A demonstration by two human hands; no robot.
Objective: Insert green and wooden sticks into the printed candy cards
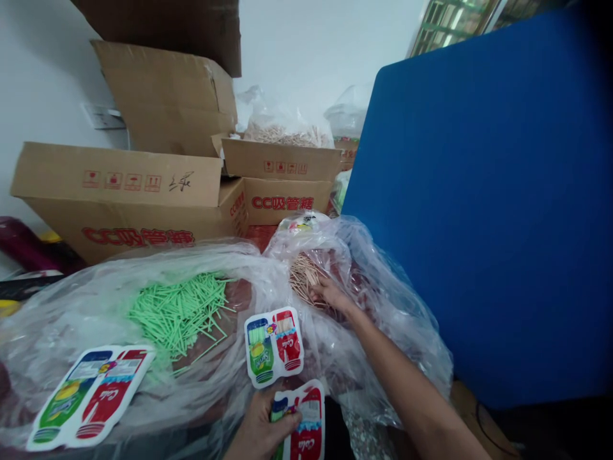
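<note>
L hand has fingers pressed round a Cola pkt, thumb across the front; from it, R hand is approx 12 o'clock in the brown sticks, fingers curled, can't tell if pinching any. Prob best to take a small, even bunch, ends level, & lift w/o snagging the plastic bag; hold pkt steady, apart from green sticks at 10 o'clock.

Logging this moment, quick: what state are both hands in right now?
Left hand: closed, holding a Cola-printed packet.
Right hand: at the brown sticks; whether it grips any cannot be told.
</note>
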